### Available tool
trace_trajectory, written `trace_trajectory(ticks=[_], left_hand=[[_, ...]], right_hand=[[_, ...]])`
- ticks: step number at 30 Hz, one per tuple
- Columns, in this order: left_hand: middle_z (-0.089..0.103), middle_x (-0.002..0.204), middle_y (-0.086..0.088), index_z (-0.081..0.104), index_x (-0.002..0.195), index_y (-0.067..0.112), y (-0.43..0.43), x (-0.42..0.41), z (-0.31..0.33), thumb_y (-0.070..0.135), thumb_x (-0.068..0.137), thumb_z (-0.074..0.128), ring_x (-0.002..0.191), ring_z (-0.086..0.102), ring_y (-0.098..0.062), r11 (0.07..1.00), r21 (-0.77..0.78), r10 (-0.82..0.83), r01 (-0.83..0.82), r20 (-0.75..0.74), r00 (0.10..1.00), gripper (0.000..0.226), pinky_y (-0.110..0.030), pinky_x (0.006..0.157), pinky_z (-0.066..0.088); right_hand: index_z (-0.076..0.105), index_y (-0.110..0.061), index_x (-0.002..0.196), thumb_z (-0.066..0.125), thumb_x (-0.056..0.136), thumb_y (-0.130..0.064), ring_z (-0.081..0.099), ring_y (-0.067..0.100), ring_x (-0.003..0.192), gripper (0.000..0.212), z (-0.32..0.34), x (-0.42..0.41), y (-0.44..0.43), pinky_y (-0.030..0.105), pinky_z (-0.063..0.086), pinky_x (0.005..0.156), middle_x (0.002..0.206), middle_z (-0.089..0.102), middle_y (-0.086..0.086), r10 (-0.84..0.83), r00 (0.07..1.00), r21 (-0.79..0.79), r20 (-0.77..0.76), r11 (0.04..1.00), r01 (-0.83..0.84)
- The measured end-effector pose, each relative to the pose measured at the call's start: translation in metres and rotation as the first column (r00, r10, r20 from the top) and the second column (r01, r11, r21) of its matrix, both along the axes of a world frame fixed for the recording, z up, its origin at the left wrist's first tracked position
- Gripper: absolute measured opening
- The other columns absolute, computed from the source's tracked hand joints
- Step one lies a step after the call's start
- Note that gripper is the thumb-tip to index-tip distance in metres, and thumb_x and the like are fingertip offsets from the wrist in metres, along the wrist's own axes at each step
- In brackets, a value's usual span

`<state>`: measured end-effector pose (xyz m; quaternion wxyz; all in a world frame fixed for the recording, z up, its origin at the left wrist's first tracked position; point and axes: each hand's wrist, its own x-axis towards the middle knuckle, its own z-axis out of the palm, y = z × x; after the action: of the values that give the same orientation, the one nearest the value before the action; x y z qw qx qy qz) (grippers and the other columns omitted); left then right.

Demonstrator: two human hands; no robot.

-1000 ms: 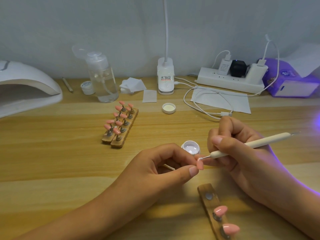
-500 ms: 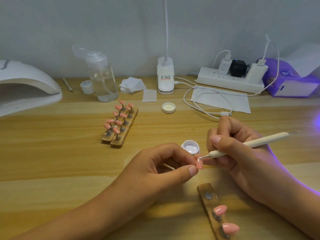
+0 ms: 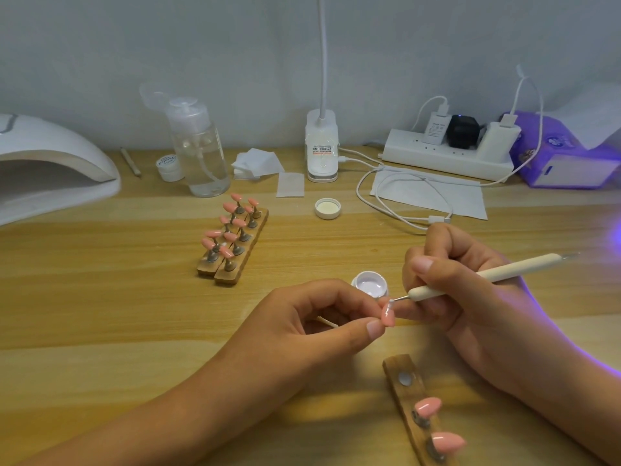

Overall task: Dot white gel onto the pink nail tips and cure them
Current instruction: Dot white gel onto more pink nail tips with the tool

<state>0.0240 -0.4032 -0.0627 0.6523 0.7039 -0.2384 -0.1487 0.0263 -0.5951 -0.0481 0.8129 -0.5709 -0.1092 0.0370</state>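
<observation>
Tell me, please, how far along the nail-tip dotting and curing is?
Done: the gel pot stands open, a lid lying apart. In hand: the left hand pinches one pink tip while the right hand touches a dotting pen to its end, white marks showing. Left: two tips on the near strip look plain, then curing in the lamp; the far rack's tips are too small to judge.

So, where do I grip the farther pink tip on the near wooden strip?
Pinch the metal stand under the pink tip, coming from the left of the wooden strip. The tip leans on that stand, and its top face should likely stay untouched for gel.
</observation>
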Motion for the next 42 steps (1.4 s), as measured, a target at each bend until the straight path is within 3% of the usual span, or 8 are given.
trace_trajectory(ticks=[21, 28, 32, 34, 38, 40, 42], left_hand=[[0.072, 0.086, 0.013, 0.075, 0.083, 0.03, -0.002, -0.002, 0.004, 0.025, 0.08, 0.07, 0.078, 0.06, 0.0, 1.0, 0.011, 0.019, -0.018, -0.028, 0.999, 0.007, -0.012, 0.071, 0.045], [0.073, 0.087, 0.011, 0.075, 0.085, 0.03, -0.001, -0.001, 0.003, 0.036, 0.077, 0.07, 0.079, 0.06, -0.001, 1.0, 0.008, 0.01, -0.01, -0.018, 1.0, 0.011, -0.015, 0.073, 0.045], [0.071, 0.087, -0.002, 0.074, 0.086, 0.031, -0.001, -0.002, 0.003, 0.038, 0.077, 0.07, 0.081, 0.059, -0.008, 1.0, 0.029, 0.009, -0.009, -0.004, 1.0, 0.012, -0.021, 0.075, 0.044], [0.071, 0.089, -0.005, 0.075, 0.087, 0.031, -0.001, -0.002, 0.003, 0.039, 0.077, 0.07, 0.081, 0.059, -0.009, 0.999, 0.035, 0.014, -0.013, -0.006, 1.0, 0.013, -0.022, 0.075, 0.045], [0.071, 0.083, 0.006, 0.075, 0.084, 0.031, -0.002, -0.002, 0.005, 0.026, 0.079, 0.072, 0.076, 0.06, -0.004, 0.999, 0.027, 0.035, -0.034, -0.043, 0.998, 0.008, -0.016, 0.071, 0.047], [0.072, 0.082, 0.01, 0.076, 0.084, 0.032, -0.002, -0.001, 0.005, 0.025, 0.078, 0.071, 0.076, 0.06, -0.002, 0.999, 0.017, 0.047, -0.046, -0.063, 0.997, 0.011, -0.015, 0.071, 0.047], [0.072, 0.081, 0.011, 0.077, 0.086, 0.032, -0.001, 0.0, 0.005, 0.025, 0.077, 0.071, 0.076, 0.061, 0.0, 0.998, -0.01, 0.061, -0.062, -0.08, 0.995, 0.013, -0.014, 0.071, 0.048]], right_hand=[[0.05, -0.018, 0.055, 0.067, 0.066, -0.018, 0.044, 0.009, 0.048, 0.021, -0.004, 0.002, -0.002, 0.023, 0.054, 0.054, 0.05, 0.042, 0.0, 0.02, 1.0, -0.011, -0.02, 1.0, -0.02], [0.049, -0.019, 0.055, 0.067, 0.065, -0.014, 0.044, 0.007, 0.048, 0.022, -0.003, 0.002, -0.001, 0.023, 0.054, 0.053, 0.05, 0.043, -0.002, 0.019, 1.0, 0.004, -0.014, 1.0, -0.019], [0.049, -0.019, 0.056, 0.069, 0.067, -0.023, 0.043, 0.008, 0.047, 0.023, -0.004, 0.002, -0.002, 0.026, 0.055, 0.053, 0.05, 0.041, 0.001, -0.009, 0.999, 0.016, -0.031, 1.0, 0.01], [0.051, -0.018, 0.059, 0.073, 0.071, -0.031, 0.042, 0.008, 0.045, 0.028, -0.006, 0.004, -0.003, 0.029, 0.057, 0.058, 0.049, 0.038, 0.001, -0.045, 0.999, 0.004, -0.016, 0.999, 0.045], [0.059, -0.019, 0.071, 0.077, 0.068, -0.062, 0.04, 0.008, 0.048, 0.046, -0.007, 0.011, -0.01, 0.035, 0.057, 0.08, 0.051, 0.034, 0.0, -0.117, 0.99, -0.083, 0.08, 0.989, 0.124], [0.066, -0.023, 0.078, 0.076, 0.067, -0.063, 0.055, 0.008, 0.062, 0.043, -0.005, 0.013, -0.015, 0.042, 0.055, 0.09, 0.061, 0.049, -0.001, -0.139, 0.978, -0.202, 0.158, 0.965, 0.17], [0.072, -0.027, 0.093, 0.077, 0.065, -0.061, 0.065, 0.014, 0.084, 0.045, -0.004, 0.015, -0.02, 0.044, 0.052, 0.096, 0.086, 0.069, -0.005, -0.159, 0.965, -0.315, 0.207, 0.923, 0.22]])
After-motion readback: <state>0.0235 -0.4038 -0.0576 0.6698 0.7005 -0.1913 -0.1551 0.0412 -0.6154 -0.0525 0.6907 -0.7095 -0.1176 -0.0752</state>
